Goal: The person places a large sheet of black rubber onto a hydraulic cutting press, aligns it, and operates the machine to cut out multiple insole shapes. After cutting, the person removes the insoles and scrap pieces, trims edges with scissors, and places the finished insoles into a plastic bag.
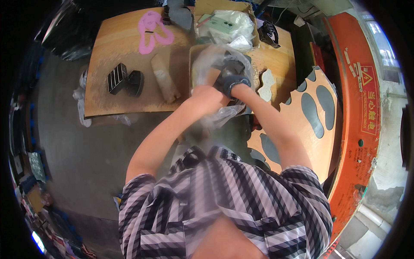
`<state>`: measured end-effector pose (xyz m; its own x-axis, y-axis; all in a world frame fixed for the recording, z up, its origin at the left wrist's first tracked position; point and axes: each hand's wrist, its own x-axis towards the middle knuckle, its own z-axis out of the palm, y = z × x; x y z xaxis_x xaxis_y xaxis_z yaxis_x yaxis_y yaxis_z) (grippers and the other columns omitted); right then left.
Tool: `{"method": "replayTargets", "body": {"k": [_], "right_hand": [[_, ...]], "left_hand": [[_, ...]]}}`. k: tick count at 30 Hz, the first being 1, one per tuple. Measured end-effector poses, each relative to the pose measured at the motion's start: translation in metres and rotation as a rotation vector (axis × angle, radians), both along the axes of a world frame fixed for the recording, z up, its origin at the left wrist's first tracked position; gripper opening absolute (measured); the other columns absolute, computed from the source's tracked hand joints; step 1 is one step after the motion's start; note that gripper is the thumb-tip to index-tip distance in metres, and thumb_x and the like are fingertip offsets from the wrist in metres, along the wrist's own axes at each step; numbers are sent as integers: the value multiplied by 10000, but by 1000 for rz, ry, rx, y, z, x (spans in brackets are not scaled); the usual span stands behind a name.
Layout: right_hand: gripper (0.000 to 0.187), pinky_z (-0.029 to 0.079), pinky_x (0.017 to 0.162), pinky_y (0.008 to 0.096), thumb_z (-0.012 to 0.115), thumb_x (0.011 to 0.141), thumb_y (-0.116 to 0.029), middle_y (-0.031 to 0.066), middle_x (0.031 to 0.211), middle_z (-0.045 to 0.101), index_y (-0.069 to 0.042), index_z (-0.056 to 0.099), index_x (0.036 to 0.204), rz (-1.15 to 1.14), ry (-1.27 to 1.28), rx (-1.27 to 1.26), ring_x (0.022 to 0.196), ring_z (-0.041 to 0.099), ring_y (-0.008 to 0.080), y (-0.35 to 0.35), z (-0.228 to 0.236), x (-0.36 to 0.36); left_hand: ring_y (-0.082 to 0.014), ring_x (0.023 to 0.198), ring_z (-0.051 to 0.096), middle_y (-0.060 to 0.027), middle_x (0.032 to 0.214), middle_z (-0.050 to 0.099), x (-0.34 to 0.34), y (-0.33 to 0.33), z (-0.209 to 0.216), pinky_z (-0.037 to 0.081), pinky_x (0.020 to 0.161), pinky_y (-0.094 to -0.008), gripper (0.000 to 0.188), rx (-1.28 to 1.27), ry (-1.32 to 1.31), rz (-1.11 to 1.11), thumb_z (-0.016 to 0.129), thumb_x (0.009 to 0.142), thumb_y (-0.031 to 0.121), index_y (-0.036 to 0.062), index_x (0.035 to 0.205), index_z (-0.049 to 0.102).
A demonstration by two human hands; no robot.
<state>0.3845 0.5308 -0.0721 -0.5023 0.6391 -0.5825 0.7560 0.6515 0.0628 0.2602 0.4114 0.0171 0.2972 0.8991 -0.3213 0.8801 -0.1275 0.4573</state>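
Both my hands are inside a clear plastic bag point(199, 64) that lines a cardboard box point(193, 54) at the table's front edge. My left hand point(211, 93) is bare and reaches across the bag's mouth, its fingers mostly hidden. Beside it is my right hand point(233, 75), with something dark and glove-like over it and a dark blue band at the wrist. Dark pieces lie around the hands in the bag. They are blurred, and I cannot make out whether either hand grips one.
On the wooden table point(101, 93) are pink sole-shaped cut-outs point(148, 30), black blocks point(117, 78) and a long pale block point(164, 77). Behind is an open carton with plastic bags point(241, 26). At right, a tan sheet with sole-shaped holes point(297, 129) leans near an orange cabinet point(351, 142).
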Motion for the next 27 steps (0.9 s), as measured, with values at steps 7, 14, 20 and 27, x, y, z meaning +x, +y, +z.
{"method": "replayTargets", "body": {"k": [7,14,20,27], "right_hand": [[340,511,798,384,607,752,-209,127,1124,622,-124,654,1078,44,-51,-207,1005,622,275,6,-29,2],[212,497,780,390,603,748,-133,139,982,665,-52,694,922,80,95,-56,911,637,294,-10,-46,15],[223,499,776,383,627,752,-220,133,985,667,-84,705,910,38,94,-100,908,641,295,-9,6,14],[272,509,780,377,508,814,-241,138,996,660,-76,680,945,124,433,-40,907,649,292,-32,11,-17]], "left_hand": [[-299,917,616,-138,956,636,-12,34,-54,513,713,-404,160,18,249,30,592,755,154,46,839,675],[-278,899,575,-117,1242,440,-28,89,-63,532,647,-413,441,623,375,201,553,771,112,161,1207,513],[-280,767,651,-78,936,583,-43,88,-36,518,611,-403,407,366,410,338,521,818,116,193,1217,514],[-247,816,634,-68,912,628,-57,90,-19,493,684,-358,197,433,-155,441,524,854,244,165,961,669]]}}
